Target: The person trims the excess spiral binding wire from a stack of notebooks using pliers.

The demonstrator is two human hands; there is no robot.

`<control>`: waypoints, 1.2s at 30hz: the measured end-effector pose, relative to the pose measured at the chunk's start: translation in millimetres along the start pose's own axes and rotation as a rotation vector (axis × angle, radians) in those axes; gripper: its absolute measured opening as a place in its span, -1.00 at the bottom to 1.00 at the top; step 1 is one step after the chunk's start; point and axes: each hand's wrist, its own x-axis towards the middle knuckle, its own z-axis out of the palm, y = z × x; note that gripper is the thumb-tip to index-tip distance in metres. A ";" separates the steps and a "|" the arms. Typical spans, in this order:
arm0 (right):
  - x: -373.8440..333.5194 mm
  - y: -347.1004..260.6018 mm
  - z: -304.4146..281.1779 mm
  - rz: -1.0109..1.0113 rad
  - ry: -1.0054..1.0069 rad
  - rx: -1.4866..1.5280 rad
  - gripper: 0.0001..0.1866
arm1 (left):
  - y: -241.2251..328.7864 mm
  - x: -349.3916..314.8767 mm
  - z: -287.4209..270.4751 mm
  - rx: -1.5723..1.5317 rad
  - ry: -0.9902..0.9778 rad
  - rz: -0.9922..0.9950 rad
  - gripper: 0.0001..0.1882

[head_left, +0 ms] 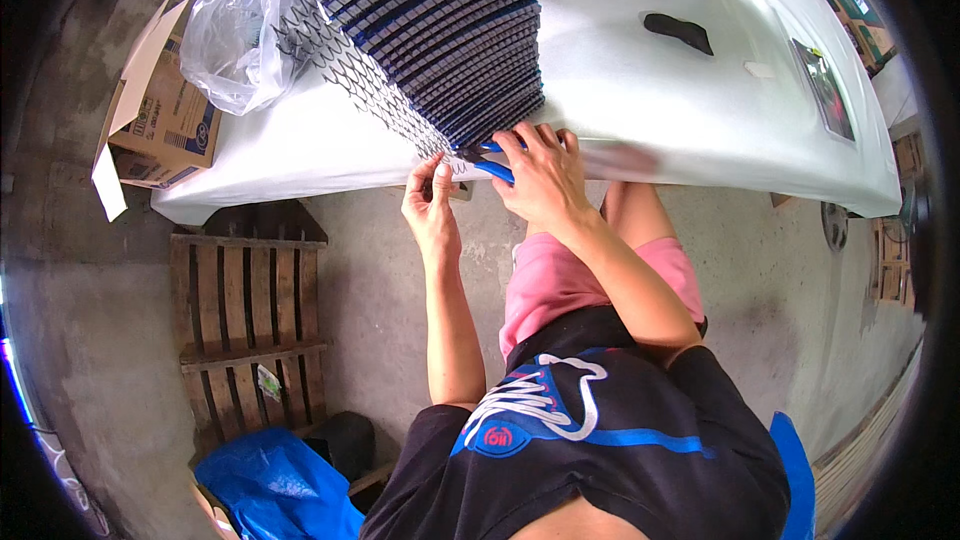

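Head view, left hand (432, 208): held up at the table's near edge, wrist almost straight above a steep forearm, fingers pointed up and slightly inward.
Left grip: brought thumb and forefinger close together at the coils' near end; could not tell whether pinched on a loop or only touching.
Right hand (545, 178): slanted in from the lower right, elbow bent, back of the hand uppermost, fingers curled over the table's front edge.
Right grip: clasped around blue-handled pliers (494, 172), dark jaws pointed left at the coils' near end; could not tell whether bitten onto one.
Spiral-bound books (440, 35): lay stacked at upper centre, fanned down toward both hands, banded in grey and dark blue.
Dark spiral coils (368, 92): jutted from the stack's left side in wavy loops.
White-covered table (620, 90): curved along its front edge beneath the hands, stretched right of the stack toward a black pouch (678, 33) and a dark printed sheet (823, 90).
Left side: crowded by a clear plastic bag (235, 40) beside the coils and an open carton (165, 130).
Concrete floor (375, 270): spread below the table edge, bordered leftward by a wooden pallet (250, 290).
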 end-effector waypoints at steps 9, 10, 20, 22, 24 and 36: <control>3.4 11.1 19.8 0.006 -0.087 0.125 -0.66 | -6.7 2.0 2.3 -0.101 0.043 -0.012 -0.74; 4.7 13.4 21.0 0.028 -0.127 0.129 -0.66 | -5.1 1.6 4.6 -0.117 0.041 -0.009 -0.75; -6.1 13.0 3.7 -0.008 0.087 0.114 -0.56 | -3.9 4.4 -16.8 -0.811 -0.092 -0.346 -0.70; -4.6 10.6 0.9 0.004 0.090 0.116 -0.54 | 1.1 4.7 -12.0 -0.891 -0.105 -0.328 -0.63; -3.6 9.8 0.7 0.017 0.078 0.104 -0.54 | 7.3 5.8 -3.3 -0.771 -0.072 -0.290 -0.65; 5.6 -4.8 -4.8 0.015 -0.039 0.000 -0.61 | 5.0 19.4 8.1 -0.069 0.018 0.101 -0.77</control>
